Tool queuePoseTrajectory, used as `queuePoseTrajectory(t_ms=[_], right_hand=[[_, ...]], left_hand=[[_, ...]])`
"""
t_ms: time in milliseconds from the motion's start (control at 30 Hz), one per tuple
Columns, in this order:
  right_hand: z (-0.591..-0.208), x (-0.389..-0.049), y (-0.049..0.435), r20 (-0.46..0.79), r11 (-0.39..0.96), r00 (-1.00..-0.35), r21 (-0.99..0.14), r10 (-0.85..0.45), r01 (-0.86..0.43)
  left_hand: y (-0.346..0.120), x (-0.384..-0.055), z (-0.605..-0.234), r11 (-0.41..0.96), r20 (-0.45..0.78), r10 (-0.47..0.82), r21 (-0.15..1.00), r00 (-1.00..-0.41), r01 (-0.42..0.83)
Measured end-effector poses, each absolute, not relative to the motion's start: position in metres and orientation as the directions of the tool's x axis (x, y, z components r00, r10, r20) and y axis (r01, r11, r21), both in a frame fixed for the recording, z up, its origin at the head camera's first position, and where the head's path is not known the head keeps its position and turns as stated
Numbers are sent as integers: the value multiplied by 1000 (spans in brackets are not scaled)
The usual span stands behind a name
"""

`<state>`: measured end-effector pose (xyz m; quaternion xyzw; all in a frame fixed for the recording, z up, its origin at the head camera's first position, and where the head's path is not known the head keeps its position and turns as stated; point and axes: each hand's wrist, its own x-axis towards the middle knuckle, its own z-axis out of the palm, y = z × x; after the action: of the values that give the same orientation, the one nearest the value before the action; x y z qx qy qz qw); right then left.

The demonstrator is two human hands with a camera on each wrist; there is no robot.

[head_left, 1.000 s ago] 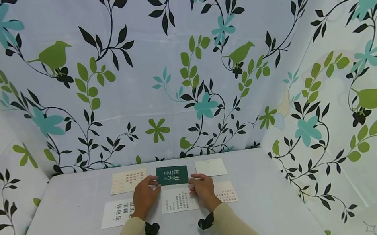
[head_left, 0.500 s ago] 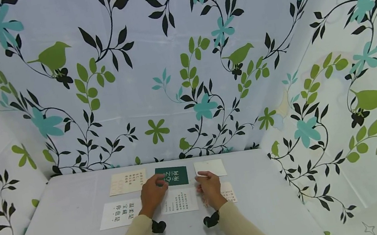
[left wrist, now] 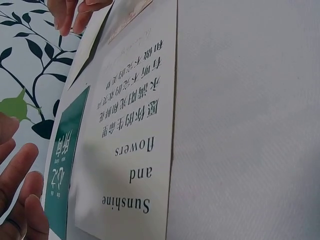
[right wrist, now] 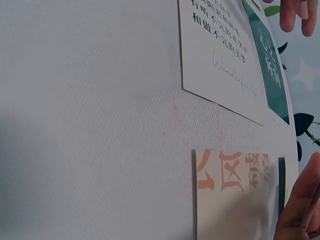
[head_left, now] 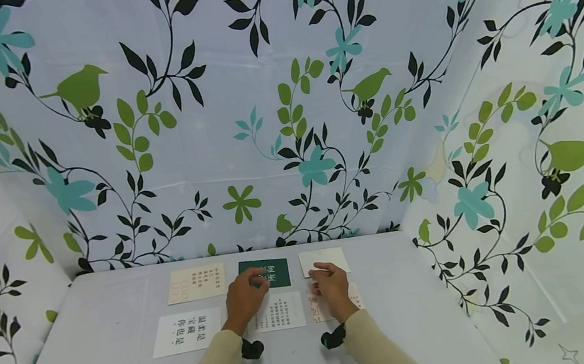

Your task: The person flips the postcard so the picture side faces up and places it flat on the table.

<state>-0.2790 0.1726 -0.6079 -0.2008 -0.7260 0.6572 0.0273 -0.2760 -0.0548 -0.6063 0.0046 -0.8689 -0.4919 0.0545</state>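
Note:
My left hand (head_left: 246, 300) hovers with loosely bent fingers over the left part of a dark green card (head_left: 283, 273) with white lettering. Nothing is between its fingers (left wrist: 24, 165) in the left wrist view. Just below the green card lies a white card (head_left: 285, 315) printed "Sunshine and flowers". My right hand (head_left: 334, 289), also loosely bent and holding nothing, overlaps the lower edge of a plain off-white card (head_left: 335, 255). Its wrist side partly covers a cream card with orange characters (right wrist: 225, 200).
At the left, a cream printed card (head_left: 194, 284) lies above a white card with black characters (head_left: 179, 336). The cards form two rows on a white-covered table (head_left: 98, 362). A patterned curtain (head_left: 237, 121) stands behind it.
Both hands have shifted right. The left went from the green card's left edge to over its face; the right left that card's right edge for the off-white card. The cards lie as before.

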Motion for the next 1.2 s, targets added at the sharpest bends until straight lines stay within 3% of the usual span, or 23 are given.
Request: queuePoseTrajectory(t_ms=[1200], right_hand=[[-609,-281,199,-204,91,-891,-961,405,261]], left_hand=[[-21,-277,-596,523,126,22,844,-992,119]])
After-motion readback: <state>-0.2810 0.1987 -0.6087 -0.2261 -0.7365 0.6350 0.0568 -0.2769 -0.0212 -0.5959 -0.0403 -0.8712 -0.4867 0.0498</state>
